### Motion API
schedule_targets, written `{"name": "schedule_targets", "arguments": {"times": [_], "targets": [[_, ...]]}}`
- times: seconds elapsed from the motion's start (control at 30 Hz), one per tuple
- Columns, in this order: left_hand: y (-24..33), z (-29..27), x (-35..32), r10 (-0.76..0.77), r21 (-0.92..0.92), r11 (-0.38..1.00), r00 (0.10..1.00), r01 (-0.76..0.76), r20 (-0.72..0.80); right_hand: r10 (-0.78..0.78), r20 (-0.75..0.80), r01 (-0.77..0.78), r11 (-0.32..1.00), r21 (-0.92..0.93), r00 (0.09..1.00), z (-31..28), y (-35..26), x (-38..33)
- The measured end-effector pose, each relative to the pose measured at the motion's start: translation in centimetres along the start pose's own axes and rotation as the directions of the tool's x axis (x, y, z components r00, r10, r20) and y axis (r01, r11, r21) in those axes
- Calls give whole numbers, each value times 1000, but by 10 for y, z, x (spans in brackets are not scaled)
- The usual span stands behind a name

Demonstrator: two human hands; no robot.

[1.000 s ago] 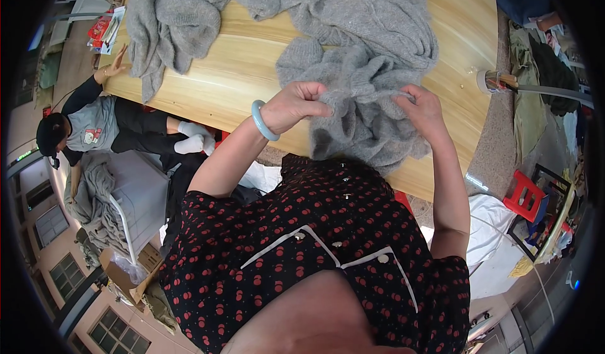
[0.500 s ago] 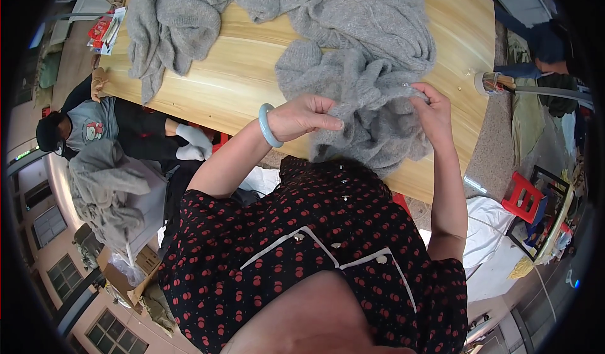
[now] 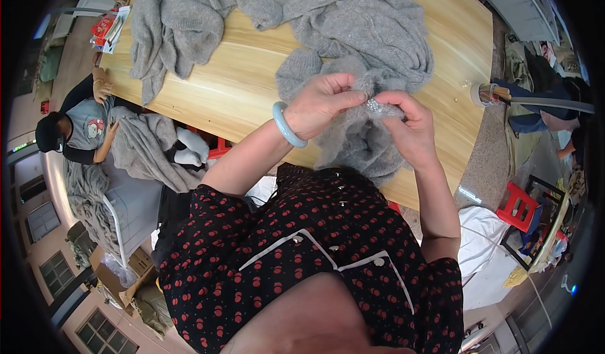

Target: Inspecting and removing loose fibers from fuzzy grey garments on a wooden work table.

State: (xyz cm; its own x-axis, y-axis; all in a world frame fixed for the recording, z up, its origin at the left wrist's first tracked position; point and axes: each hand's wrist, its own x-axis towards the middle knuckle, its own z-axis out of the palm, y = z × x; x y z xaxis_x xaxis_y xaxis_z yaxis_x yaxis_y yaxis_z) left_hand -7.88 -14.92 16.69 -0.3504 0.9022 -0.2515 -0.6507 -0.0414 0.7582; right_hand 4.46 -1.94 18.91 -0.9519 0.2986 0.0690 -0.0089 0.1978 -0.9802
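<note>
Both our hands have drawn together, left hand (image 3: 324, 102) and right hand (image 3: 409, 124) pinching a small shiny bit (image 3: 373, 105) on the grey knit (image 3: 365, 140) above the surface (image 3: 239, 83), work unfinished.

The left hand (image 3: 322, 104) and the right hand (image 3: 408, 125) met over the near edge of the long pale wooden table (image 3: 252, 83), both touching the rumpled grey knitted garment (image 3: 365, 58) that spread away beyond them. A second grey knitted garment (image 3: 165, 33) lay well to the left of the left hand. Far to the left, below the table, sat another person (image 3: 72, 133).
</note>
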Motion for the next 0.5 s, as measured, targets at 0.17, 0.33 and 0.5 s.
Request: {"name": "schedule_targets", "arguments": {"times": [0.17, 0.33, 0.5], "targets": [[-1, -1, 1, 35, 33, 999, 999, -34, -14, 72, -98, -68, 997, 46, 993, 2, 10, 4], [-1, -3, 4, 56, 104, 993, 998, -53, -21, 81, -99, -82, 997, -3, 992, 1, 15, 7], [4, -9, 6, 26, 76, 997, 996, -20, -82, -44, -101, 29, 989, -148, 994, -4, 14, 11]]}}
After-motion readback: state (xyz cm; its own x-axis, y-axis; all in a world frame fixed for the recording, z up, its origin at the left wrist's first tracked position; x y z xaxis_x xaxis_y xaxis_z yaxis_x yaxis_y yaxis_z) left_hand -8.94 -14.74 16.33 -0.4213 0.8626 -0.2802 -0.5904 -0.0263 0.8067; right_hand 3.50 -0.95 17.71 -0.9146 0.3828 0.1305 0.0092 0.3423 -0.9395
